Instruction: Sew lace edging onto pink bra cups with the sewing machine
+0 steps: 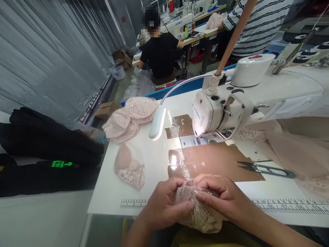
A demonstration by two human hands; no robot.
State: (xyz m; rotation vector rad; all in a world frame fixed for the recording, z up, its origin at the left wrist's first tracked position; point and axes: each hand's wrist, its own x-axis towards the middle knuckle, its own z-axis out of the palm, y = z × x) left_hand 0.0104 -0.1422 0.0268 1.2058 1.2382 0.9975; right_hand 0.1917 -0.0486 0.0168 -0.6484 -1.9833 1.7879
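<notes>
Both my hands grip one beige lace cup piece (199, 212) at the near edge of the white sewing table (113, 192). My left hand (164, 204) pinches its left side with thumb and fingers closed. My right hand (226, 195) curls over its top, fingers pressed onto the lace. The piece hangs partly below the table edge. Beyond my hands stands the white sewing machine (231, 103) with its needle over a brown taped area (213, 161).
A stack of lace cups (131, 118) lies at the table's far left, one single cup (130, 168) nearer. Thread snips (267, 168) rest on the right beside beige fabric (298, 151). A gooseneck lamp (157, 122) hangs over the table. Two people work at benches behind.
</notes>
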